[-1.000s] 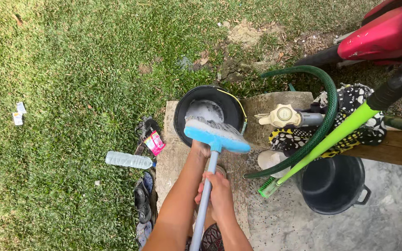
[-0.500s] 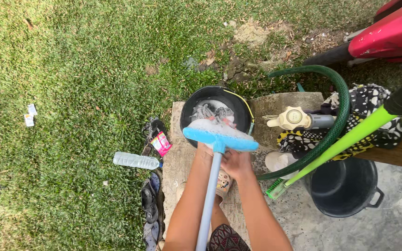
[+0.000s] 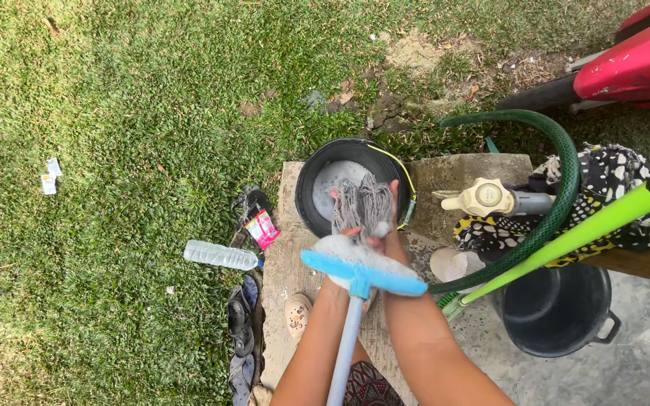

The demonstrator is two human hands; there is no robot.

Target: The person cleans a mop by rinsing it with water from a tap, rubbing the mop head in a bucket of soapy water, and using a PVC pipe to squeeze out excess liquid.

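Both hands are up at the mop head now, right over the near edge of the black basin on the concrete slab. The left hand sits under the blue plastic crossbar on its left side, mostly hidden by suds, so how far it is closed I cannot tell; the right hand is wrapped around the grey mop strands, fingers closed on the bundle where it leaves the bar. Those strands fan out just beyond the hands, on the far side, hanging down into the basin's soapy, milky water. The pale blue mop handle runs near to far, straight back between the forearms toward the person, so the long axis points from the body to the basin, and the right hand is the nearer one to the strands. Textures: stringy wet cotton, white foam piled on the hard glossy bar, smooth rubbery black basin with a yellow wire along its rim. To the right, a dark green ribbed hose loops past a cream tap fitting, a lime-green pole slants across a spotted cloth, and a second black bucket stands near right. Left on the grass lies a clear plastic bottle.
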